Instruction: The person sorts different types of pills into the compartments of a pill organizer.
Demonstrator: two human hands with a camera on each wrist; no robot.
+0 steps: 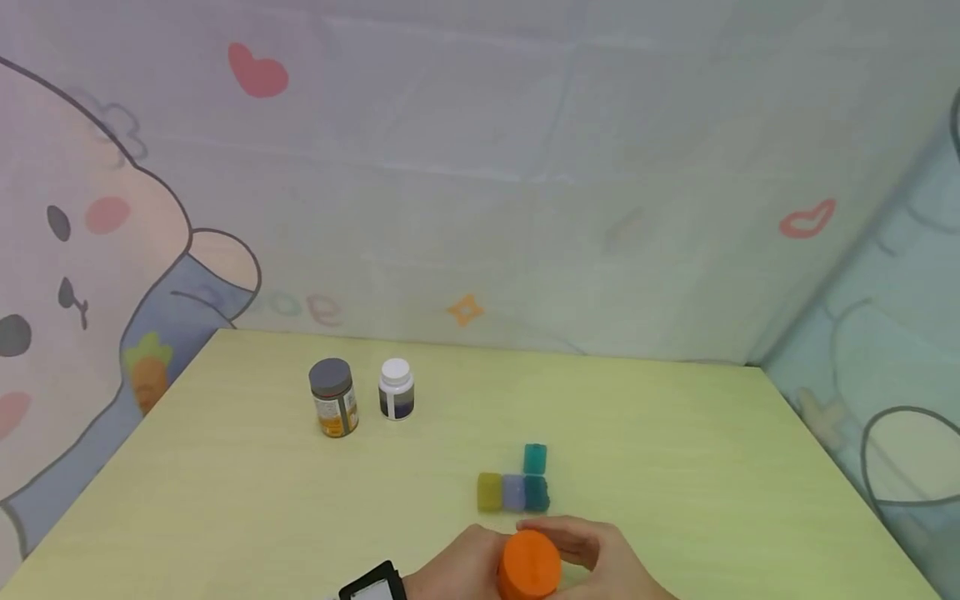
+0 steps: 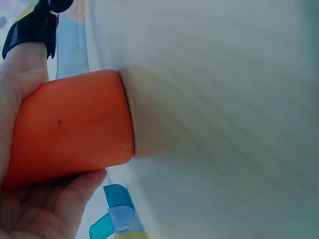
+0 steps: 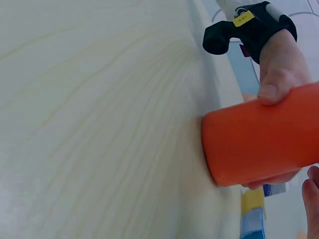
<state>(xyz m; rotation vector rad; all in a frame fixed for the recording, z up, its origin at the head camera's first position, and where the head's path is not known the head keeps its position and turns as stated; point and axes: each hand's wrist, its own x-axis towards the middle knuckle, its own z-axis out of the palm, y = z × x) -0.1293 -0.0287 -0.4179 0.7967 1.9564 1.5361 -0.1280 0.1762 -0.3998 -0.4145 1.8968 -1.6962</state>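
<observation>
An orange cylinder (image 1: pixel 529 565) stands upright at the near edge of the head view, its round top facing up. My left hand (image 1: pixel 468 562) grips it from the left; in the right wrist view the left thumb (image 3: pixel 271 89) presses the side, with fingers below. From the right, my right hand (image 1: pixel 600 554) curls round it, fingers reaching past the far side and thumb on the near side. A gap shows between that palm and the cylinder. In the left wrist view, fingertips (image 2: pixel 92 181) touch the lower side of the orange wall.
Beyond the hands sit small blocks: yellow (image 1: pixel 490 492), lavender (image 1: pixel 513 493), dark teal (image 1: pixel 536 493), and a teal one (image 1: pixel 535 459) behind. A grey-lidded jar (image 1: pixel 333 398) and a white-capped bottle (image 1: pixel 396 389) stand back left. A printed cloth (image 1: pixel 487 167) hangs behind the table.
</observation>
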